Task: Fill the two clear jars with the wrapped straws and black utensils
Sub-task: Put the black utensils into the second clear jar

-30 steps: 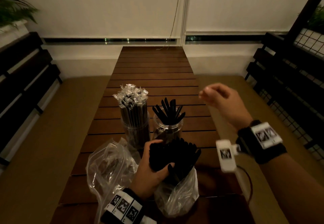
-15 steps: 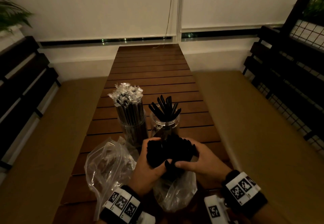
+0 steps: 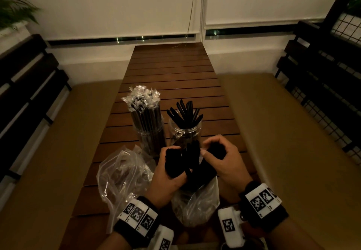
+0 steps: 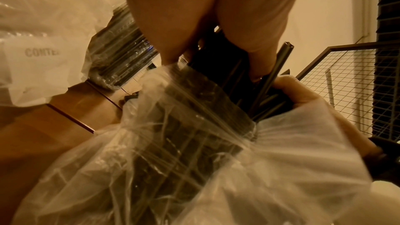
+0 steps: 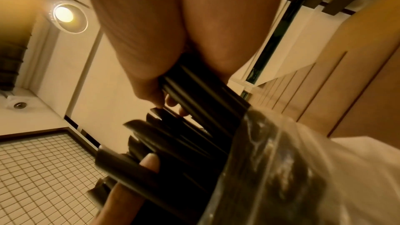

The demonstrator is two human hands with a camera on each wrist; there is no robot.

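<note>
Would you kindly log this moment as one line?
left hand: grips black utensils | right hand: grips same bundle | plastic bag: below | utensil jar: part-filled

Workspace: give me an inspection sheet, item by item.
Surface: slatted wooden table.
Job's things: straw jar packed full; utensil jar partly filled; black utensils bunched in a plastic bag.
Clutter: second plastic bag, crumpled, left of the first.
Hands: left hand grips the bunch; right hand grips some utensils.
Cables: cord hanging against the blinds.
Surroundings: cushioned benches either side; plant far left.
</note>
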